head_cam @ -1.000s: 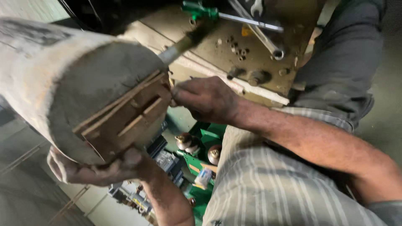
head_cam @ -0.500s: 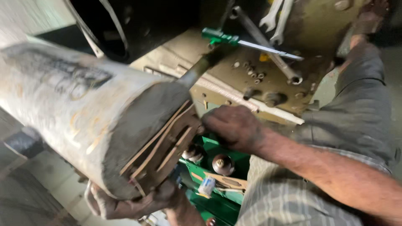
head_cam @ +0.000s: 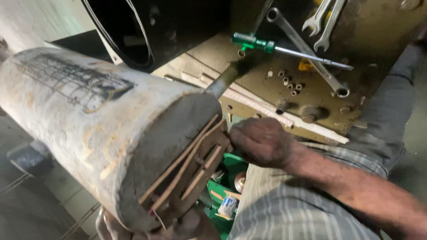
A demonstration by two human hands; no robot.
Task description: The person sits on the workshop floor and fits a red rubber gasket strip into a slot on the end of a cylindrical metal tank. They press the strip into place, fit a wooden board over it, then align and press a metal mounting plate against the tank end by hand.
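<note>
A big grey, worn cylinder (head_cam: 89,120) lies across my lap, its end face towards me. A rusty brown plate (head_cam: 191,173) with raised ribs covers that end. My left hand (head_cam: 178,226) cups the cylinder's bottom edge from below; only the fingers show. At the plate's right edge my right hand (head_cam: 262,142) has its fingers curled against the plate; what it pinches is hidden. A thin metal rod (head_cam: 222,82) sticks out behind the cylinder.
A dirty metal bench (head_cam: 284,95) carries a green-handled screwdriver (head_cam: 267,44), long spanners (head_cam: 307,49), small nuts and bolts. A green tool tray (head_cam: 227,195) with small parts sits below by my striped shirt. A dark open housing (head_cam: 155,31) stands behind.
The view has swung down and right, so the cylinder's end sits lower. My right hand stayed at the plate's right edge; my left hand slid lower under the cylinder.
</note>
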